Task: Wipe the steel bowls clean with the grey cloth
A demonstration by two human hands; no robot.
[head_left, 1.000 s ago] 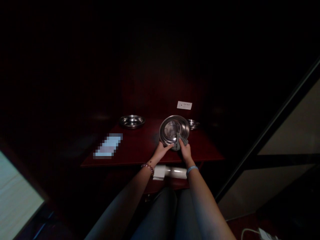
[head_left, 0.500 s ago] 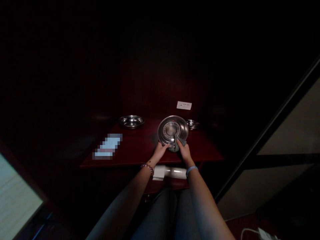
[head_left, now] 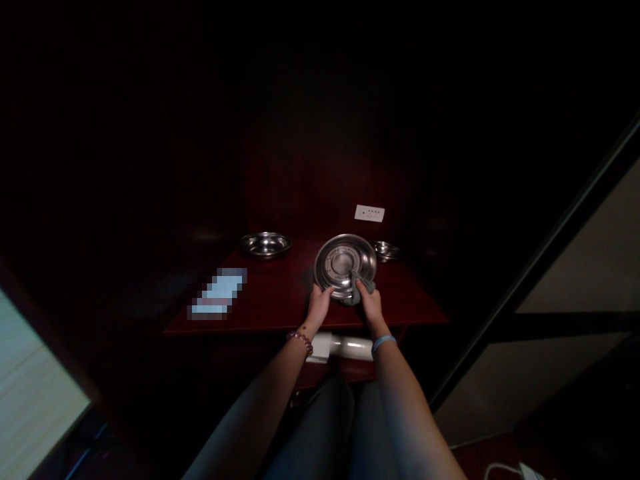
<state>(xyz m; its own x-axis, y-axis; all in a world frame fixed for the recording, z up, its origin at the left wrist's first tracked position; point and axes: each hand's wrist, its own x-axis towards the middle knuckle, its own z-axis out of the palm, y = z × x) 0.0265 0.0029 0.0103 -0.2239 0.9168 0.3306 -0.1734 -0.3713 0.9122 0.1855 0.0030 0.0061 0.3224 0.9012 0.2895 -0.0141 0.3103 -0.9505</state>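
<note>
While your left hand (head_left: 320,308) grips the steel bowl (head_left: 343,263) near seven o'clock and your right hand (head_left: 371,305) pinches a grey cloth (head_left: 355,293) against five, the steel bowl (round, no long axis) tilts at twelve between them, both about equally near.

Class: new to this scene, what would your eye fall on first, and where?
Probably the shiny metal dish, tilted mid-picture, its near edge held by the left hand while the right hand holds a grey cloth against it. Next come a pixelated patch at the left of the red table and a white socket panel on the wall behind.
</note>
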